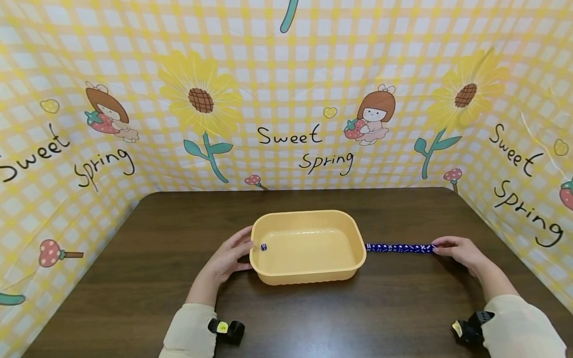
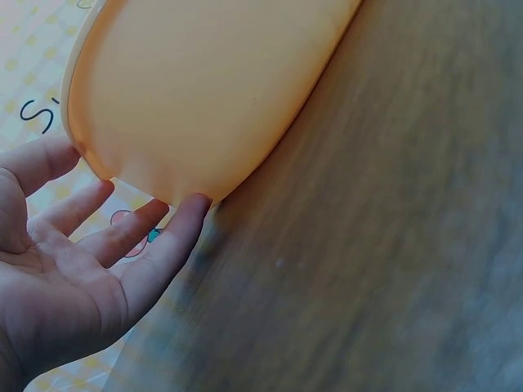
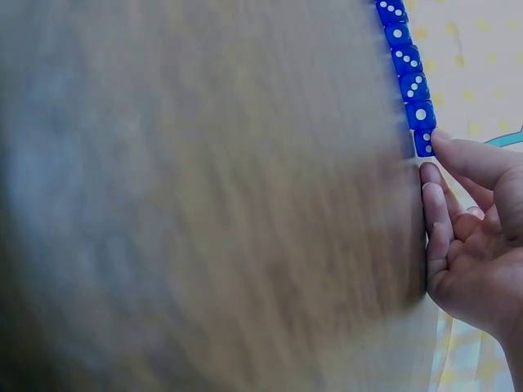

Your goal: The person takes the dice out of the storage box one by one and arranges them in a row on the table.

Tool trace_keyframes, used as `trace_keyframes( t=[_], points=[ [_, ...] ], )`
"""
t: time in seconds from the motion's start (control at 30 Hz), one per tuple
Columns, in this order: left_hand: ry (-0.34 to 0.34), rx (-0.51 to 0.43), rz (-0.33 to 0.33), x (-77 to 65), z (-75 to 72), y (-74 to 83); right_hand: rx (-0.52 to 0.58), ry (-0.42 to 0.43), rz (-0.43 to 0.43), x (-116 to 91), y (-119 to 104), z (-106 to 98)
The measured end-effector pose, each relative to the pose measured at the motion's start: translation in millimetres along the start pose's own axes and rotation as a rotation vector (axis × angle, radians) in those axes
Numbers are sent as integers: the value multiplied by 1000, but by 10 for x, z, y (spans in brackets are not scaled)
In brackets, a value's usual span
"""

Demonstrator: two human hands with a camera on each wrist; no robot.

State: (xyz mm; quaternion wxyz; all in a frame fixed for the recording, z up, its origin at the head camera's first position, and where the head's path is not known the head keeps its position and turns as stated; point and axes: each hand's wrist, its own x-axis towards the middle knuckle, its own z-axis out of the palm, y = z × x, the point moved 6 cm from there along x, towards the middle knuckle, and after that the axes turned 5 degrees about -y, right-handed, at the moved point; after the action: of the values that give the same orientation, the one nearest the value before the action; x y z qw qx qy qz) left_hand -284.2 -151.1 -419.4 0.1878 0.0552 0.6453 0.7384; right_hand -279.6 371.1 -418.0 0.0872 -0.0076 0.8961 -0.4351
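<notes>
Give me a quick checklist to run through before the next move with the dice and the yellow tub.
1. Left hand steadies the yellow tub with straight fingers on its wall: ok.
2. Right hand touches the end of the row of blue dice: ok.
3. Row lies straight and unbroken: ok.
4. Single die lies inside the tub: ok.
5. Far end of the row touches the tub: cannot tell.
6. Right hand pinches the end die: cannot tell.
</notes>
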Motion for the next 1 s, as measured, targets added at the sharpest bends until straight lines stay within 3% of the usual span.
trace_keyframes(
  t=[0.6,0.7,0.87,1.0],
  points=[
    [-2,-1,0,-25,24,18,19,35,-2,-30,15,-42],
    [-3,-2,-2,-24,26,17,77,39,-9,-39,8,-74],
    [-9,-2,4,-26,25,23,262,2,12,-50,-11,-113],
    [-9,-8,1,-29,15,26,318,-22,16,-54,-81,-176]
  ],
)
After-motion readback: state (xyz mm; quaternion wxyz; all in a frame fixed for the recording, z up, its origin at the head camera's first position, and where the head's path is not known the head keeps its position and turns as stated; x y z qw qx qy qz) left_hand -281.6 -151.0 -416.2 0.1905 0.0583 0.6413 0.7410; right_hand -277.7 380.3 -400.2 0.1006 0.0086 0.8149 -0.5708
